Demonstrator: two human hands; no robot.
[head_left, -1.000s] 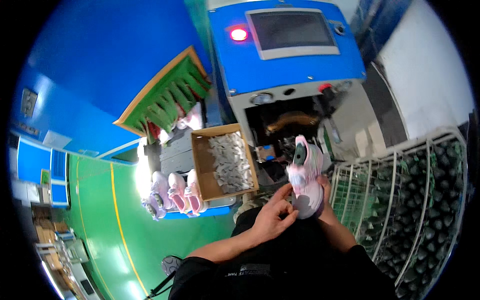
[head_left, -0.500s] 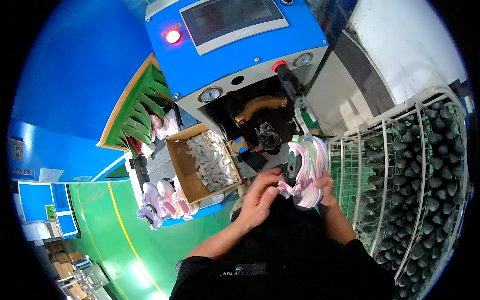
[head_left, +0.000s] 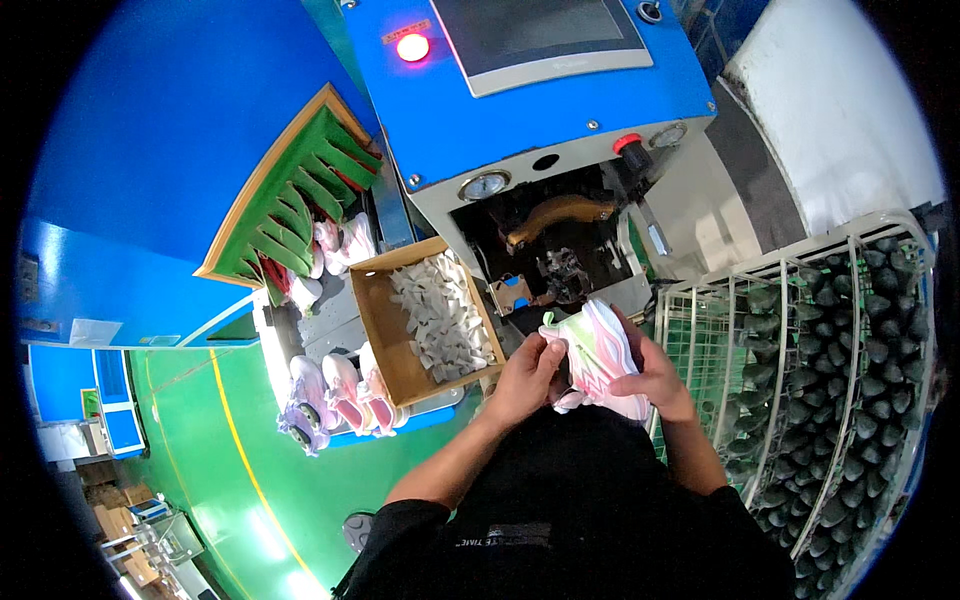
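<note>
Over green floor (head_left: pixel 190 440), carton (head_left: pixel 378 318) and rack (head_left: pixel 776 375) flank the shoe (head_left: pixel 608 362).

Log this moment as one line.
left hand: holding pink-white-green sneaker | right hand: same sneaker | nearby: open brown cardboard box, white pieces inside | blue boxy machine: red lamp lit

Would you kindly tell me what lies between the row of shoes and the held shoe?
Between the row of shoes and held shoe, the head view shows a cardboard box of white pieces, then the left hand.

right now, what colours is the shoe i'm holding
The low fabric sneaker is pink and white with light green, clearest in the head view.
</note>
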